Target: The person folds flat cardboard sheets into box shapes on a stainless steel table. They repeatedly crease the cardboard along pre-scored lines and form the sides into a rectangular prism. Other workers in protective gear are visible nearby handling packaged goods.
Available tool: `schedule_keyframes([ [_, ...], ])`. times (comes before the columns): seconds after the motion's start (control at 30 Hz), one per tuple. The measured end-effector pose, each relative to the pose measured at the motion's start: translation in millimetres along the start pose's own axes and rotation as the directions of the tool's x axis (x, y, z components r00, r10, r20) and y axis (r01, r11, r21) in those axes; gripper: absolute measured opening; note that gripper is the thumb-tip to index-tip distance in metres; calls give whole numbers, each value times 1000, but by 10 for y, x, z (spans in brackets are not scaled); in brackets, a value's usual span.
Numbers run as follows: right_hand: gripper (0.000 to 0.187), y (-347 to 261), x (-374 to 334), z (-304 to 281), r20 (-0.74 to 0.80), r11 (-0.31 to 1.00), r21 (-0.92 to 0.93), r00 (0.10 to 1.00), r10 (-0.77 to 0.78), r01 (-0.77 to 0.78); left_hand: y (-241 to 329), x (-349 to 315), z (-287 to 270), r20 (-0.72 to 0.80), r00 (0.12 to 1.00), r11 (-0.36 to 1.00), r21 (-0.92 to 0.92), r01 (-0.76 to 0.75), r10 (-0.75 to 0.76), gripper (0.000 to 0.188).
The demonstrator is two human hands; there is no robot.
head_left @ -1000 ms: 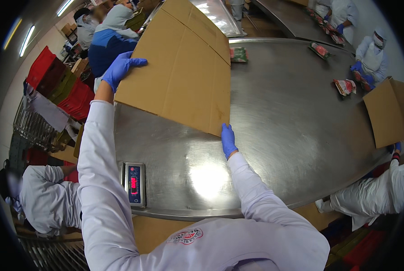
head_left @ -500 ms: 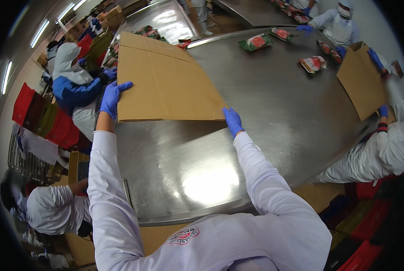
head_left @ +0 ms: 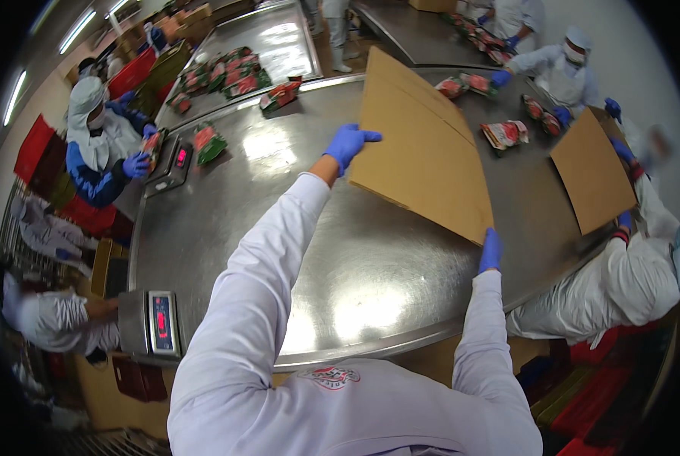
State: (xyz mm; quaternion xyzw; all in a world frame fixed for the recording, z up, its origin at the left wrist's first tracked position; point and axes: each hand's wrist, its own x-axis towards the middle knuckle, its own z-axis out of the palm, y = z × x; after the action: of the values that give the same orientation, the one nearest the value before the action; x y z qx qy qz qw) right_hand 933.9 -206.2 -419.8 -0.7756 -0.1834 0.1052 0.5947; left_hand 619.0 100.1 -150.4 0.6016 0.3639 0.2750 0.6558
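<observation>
Both my blue-gloved hands hold up a flattened brown cardboard box (head_left: 423,152) over the steel table (head_left: 234,251). My left hand (head_left: 347,147) is closed on its left edge, the thumb lying across the near face and the other fingers partly hidden. At the lower right corner my right hand (head_left: 490,249) grips the edge, fingers upright against it. The sheet slants, its lower edge dropping toward the right. Behind its right side lie red-and-green packs (head_left: 477,83), partly covered by it, and a red-and-white pack (head_left: 505,135).
Two digital scales stand on the left, a near one (head_left: 162,323) and a farther one (head_left: 171,166) where a co-worker (head_left: 101,148) handles a pack. Several packs (head_left: 237,72) lie at the back left. At right, another person holds a cardboard sheet (head_left: 594,171). A masked co-worker (head_left: 568,72) reaches across the far side.
My hands have carried the cardboard to the right and tilted it, right end lower. The scales and packs on the left, hidden before, now show. The co-worker at left now holds a pack.
</observation>
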Motion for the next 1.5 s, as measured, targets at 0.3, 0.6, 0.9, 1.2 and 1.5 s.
schedule_keyframes([
  [0.3,51,-721,-197,1301,349,987,-158,933,91,-37,1007,-894,-1143,-288,957,1000,13,22,-17,34],
  [0.6,51,-1924,-1813,3865,724,879,-141,653,-222,455,1411,-1875,-3696,-458,880,968,251,-10,127,30],
  [0.9,67,-2239,-2416,4904,691,970,-186,722,17,156,966,-1443,-5323,-495,863,950,211,232,-101,30],
  [1.2,64,-1968,-2291,4427,440,977,-213,895,72,26,824,-597,-4887,-236,964,919,394,-20,121,42],
  [1.5,45,-1774,-1329,2291,85,952,-266,988,-130,149,-218,1008,-1200,-152,972,824,562,-65,180,28],
])
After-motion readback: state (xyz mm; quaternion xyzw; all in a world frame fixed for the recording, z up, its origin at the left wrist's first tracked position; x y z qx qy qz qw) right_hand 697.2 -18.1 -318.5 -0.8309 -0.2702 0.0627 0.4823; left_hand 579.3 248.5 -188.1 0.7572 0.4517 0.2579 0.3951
